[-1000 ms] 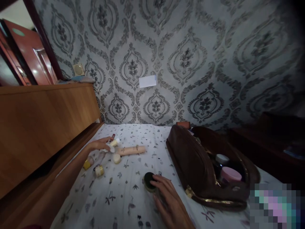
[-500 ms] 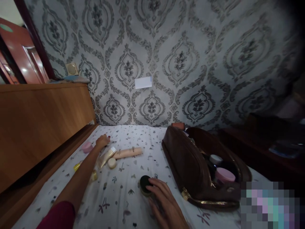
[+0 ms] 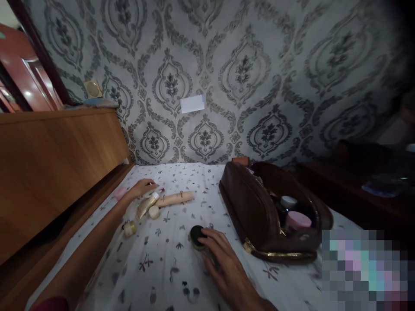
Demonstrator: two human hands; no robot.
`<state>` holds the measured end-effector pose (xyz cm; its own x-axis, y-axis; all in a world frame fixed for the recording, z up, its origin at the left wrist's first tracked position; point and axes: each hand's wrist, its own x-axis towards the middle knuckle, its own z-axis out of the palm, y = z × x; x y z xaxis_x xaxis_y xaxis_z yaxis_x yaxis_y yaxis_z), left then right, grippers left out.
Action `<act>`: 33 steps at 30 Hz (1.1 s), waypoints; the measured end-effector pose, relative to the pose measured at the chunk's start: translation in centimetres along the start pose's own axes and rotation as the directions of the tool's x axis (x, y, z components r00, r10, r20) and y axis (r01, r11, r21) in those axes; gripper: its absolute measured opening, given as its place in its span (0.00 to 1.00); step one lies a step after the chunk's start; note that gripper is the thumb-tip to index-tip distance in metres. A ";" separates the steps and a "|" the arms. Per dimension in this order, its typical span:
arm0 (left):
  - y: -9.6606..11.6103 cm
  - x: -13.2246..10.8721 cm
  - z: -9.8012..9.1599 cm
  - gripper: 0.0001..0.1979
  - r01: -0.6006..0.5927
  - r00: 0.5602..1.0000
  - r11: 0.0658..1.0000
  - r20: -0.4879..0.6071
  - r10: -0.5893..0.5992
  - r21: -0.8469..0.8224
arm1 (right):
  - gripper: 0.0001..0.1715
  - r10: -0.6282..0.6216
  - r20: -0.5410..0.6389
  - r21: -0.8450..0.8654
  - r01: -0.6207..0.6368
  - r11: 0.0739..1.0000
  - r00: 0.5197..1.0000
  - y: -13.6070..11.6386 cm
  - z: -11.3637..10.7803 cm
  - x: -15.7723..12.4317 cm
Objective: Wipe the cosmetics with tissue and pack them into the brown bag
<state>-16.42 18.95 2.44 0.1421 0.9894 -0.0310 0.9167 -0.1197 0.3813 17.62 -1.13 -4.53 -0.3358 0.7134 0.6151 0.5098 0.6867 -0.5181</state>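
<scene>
My right hand [image 3: 227, 259] holds a small jar with a dark green lid [image 3: 197, 236] on the sheet, its fingers on the lid and side. Reaching far to the left, my left hand [image 3: 145, 187] has its fingers stretched out, partly blurred, behind the cosmetic tubes. Closest to it are a gold tube with a white cap [image 3: 148, 205] and a peach-coloured tube [image 3: 177, 198], both lying flat. A small cream-coloured round pot [image 3: 154, 212] rests beside them. Nearer me stands a little yellowish jar [image 3: 129, 228]. Part of a pink jar [image 3: 119, 192] shows behind my left forearm.
A brown cosmetic bag [image 3: 240, 203] lies unzipped on the right, with a pink-lidded jar [image 3: 298, 220] and a white-lidded one [image 3: 288, 201] inside. A wooden board [image 3: 61, 160] borders the left. The patterned wall [image 3: 207, 65] rises behind the sheet.
My left hand's fingers have extended to the right, towards the tubes. My left forearm has shifted left, uncovering the yellowish jar. My right hand stays at the green-lidded jar. The view has tilted slightly.
</scene>
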 end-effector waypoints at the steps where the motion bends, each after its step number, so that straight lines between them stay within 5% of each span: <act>1: 0.3 -0.8 0.4 0.15 -0.012 1.000 1.000 0.004 0.012 -0.002 | 0.18 0.007 0.002 0.005 -0.007 1.000 1.000 -0.1 0.0 0.1; 6: 1.6 -3.8 1.8 0.13 0.028 0.998 1.000 -0.053 -0.028 -0.008 | 0.18 0.011 -0.008 0.009 -0.010 1.000 1.000 -0.3 0.0 0.0; 10: 3.2 -4.9 -0.7 0.13 0.039 0.966 0.994 -0.251 -0.065 -0.107 | 0.17 -0.012 -0.066 0.040 0.014 0.999 0.998 -0.5 -0.2 0.1; 14: 7.2 -7.3 -3.0 0.17 -0.130 0.892 0.956 -0.453 -0.004 -0.264 | 0.16 -0.027 -0.115 0.154 0.045 0.987 0.993 -1.2 -0.8 0.1; 18: 13.3 -11.3 0.6 0.22 -0.295 0.897 0.853 -0.434 0.091 -0.430 | 0.25 0.173 0.062 0.451 -0.182 0.874 0.983 -2.7 -1.3 0.1; 23: 19.0 -15.8 6.7 0.19 -0.376 0.916 0.729 -0.348 0.200 -0.572 | 0.32 0.205 0.313 0.782 -0.374 0.498 0.927 -4.1 -2.1 0.7; 25: 19.7 -16.4 7.2 0.17 -0.412 0.901 0.735 -0.361 0.240 -0.539 | 0.27 0.218 0.330 0.757 -0.396 0.520 0.918 -4.3 -2.5 0.8; 27: 19.7 -16.7 6.7 0.14 -0.490 0.847 0.761 -0.441 0.298 -0.426 | 0.22 0.221 0.324 0.683 -0.390 0.618 0.920 -4.4 -2.9 0.8; 30: 19.7 -16.8 5.2 0.11 -0.651 0.698 0.735 -0.530 0.481 -0.191 | 0.16 0.196 0.337 0.607 -0.372 0.703 0.921 -4.5 -3.4 0.8; 33: 19.9 -17.1 3.8 0.10 -0.749 0.580 0.661 -0.444 0.683 0.038 | 0.14 0.174 0.360 0.603 -0.371 0.707 0.917 -4.6 -3.8 0.9</act>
<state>0.81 -0.69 7.05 0.5426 0.5289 0.6526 0.5140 -0.8235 0.2400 17.99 -4.14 0.70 -0.5043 0.8236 0.2597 0.0076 0.3050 -0.9523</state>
